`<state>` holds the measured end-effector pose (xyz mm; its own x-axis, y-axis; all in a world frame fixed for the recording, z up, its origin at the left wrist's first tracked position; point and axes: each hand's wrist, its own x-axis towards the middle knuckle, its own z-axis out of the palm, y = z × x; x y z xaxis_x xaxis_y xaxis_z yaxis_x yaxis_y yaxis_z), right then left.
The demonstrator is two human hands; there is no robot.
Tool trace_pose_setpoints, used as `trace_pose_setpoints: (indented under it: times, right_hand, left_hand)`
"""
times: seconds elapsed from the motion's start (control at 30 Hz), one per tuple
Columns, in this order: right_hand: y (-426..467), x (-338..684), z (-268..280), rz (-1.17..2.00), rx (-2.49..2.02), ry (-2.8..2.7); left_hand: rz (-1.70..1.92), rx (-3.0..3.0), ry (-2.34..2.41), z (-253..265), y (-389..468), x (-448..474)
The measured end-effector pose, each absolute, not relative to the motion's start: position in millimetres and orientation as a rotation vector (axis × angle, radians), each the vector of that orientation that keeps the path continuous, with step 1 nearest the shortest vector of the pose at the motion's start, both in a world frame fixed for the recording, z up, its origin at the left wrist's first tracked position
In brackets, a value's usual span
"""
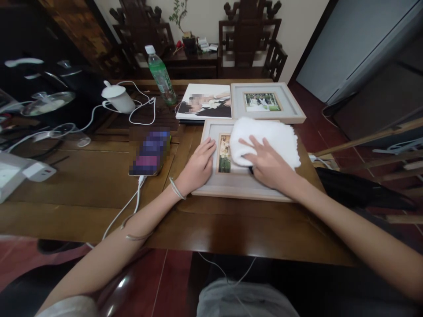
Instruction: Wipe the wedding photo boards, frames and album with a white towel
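- A brown, glossy wooden table (211,231) fills the middle of the view, its near edge running just in front of the person's body.
- Two dark, carved wooden chairs (250,42) stand beyond the table's far side, against the wall.
- A pale wooden, rectangular picture frame (231,190) with a light grey inner border lies flat on the table, directly under both hands; the small print inside it is partly covered.
- A second pale wooden frame (291,99), holding a small green-and-white photo (262,102), lies behind the first, toward the right.
- A white-edged rectangular picture panel (191,94), blurred over part of its surface, lies just left of that second frame.
- A fluffy white cloth (277,132), folded into a thick pad, rests on the right part of the near frame.
- The right hand (271,169) lies palm down on the cloth's near-left part, fingers spread apart.
- The left hand (200,167) rests on the near frame's left edge, fingers extended and close together, pinching nothing.
- A clear plastic bottle with a green label and white cap (160,75) stands behind the phone.
- That phone (150,154), its screen lit and pixelated, lies left of the left hand with a white cable (137,198) plugged in.
- A white lidded cup (119,100) stands left of the bottle.
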<state>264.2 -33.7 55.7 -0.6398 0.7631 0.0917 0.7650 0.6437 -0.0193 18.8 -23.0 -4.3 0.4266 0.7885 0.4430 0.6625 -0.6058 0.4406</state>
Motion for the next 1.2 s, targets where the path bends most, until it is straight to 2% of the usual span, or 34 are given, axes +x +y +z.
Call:
trace_pose_setpoints:
  times: [0.23,0.53,0.7,0.83,1.1,1.2]
  right_hand:
    - [15.8,261.9,55.6,-0.167,-1.399,-2.732]
    - [-92.6,263.1,80.3,0.208,-1.24,-3.004]
    - [-120.9,253.8,88.0,0.157,-1.127,-3.107]
    - [-99.2,244.1,75.4,0.057,-1.159,-3.069]
    - [11.3,251.6,58.7,-0.145,-1.42,-2.756]
    - [18.3,249.9,54.8,-0.136,-1.443,-2.735]
  left_hand:
    - [0.947,2.473,1.259,-5.6,-22.0,19.6]
    - [0.965,2.449,1.275,-4.4,-24.9,21.3]
    - [0.957,2.449,1.273,-3.5,-24.5,21.8]
    - [0.98,2.43,1.289,-5.3,-23.3,22.1]
    - [0.96,2.435,1.276,-6.7,-22.3,22.3]
    - [0.977,2.435,1.279,-7.4,-22.5,22.2]
